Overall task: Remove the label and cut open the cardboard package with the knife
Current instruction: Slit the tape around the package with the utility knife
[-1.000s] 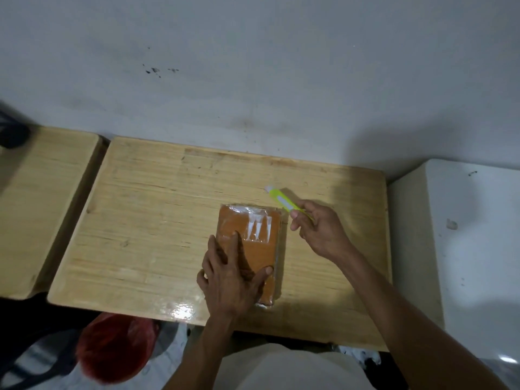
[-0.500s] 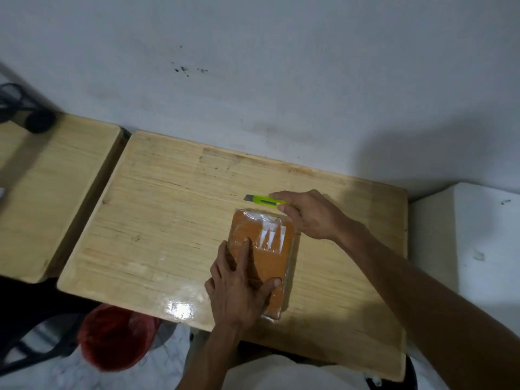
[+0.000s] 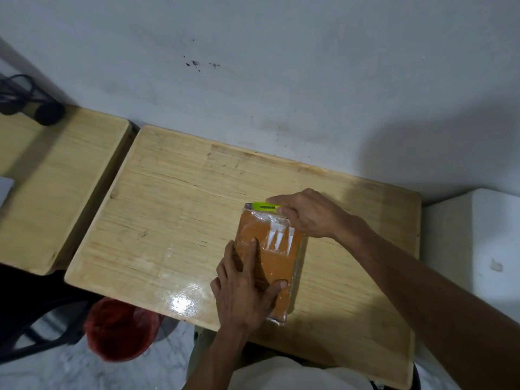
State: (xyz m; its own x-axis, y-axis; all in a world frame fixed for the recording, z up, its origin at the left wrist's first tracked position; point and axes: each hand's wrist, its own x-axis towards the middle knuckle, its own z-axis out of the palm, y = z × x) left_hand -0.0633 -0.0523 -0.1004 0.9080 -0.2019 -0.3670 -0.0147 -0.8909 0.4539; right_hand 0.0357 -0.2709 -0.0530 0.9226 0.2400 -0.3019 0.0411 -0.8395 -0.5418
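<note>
A brown cardboard package [image 3: 281, 257] wrapped in shiny clear tape lies flat on the wooden desk [image 3: 174, 220], its long side pointing away from me. My left hand [image 3: 244, 288] presses flat on its near half, fingers spread. My right hand [image 3: 306, 212] grips a lime-green utility knife [image 3: 264, 206], held level along the package's far edge with its tip pointing left. The blade end is at the far left corner of the package. A pale patch of tape or label [image 3: 277, 235] shows on the far half.
A second wooden desk [image 3: 56, 187] stands to the left with black cables [image 3: 31, 102] at its back. A white block [image 3: 472, 249] stands to the right. A red bin [image 3: 121, 330] sits on the floor below the front edge. A grey wall is directly behind.
My right hand swung the knife from pointing up and away to lying level along the package's far edge, tip to the left. The left hand stayed pressed on the package.
</note>
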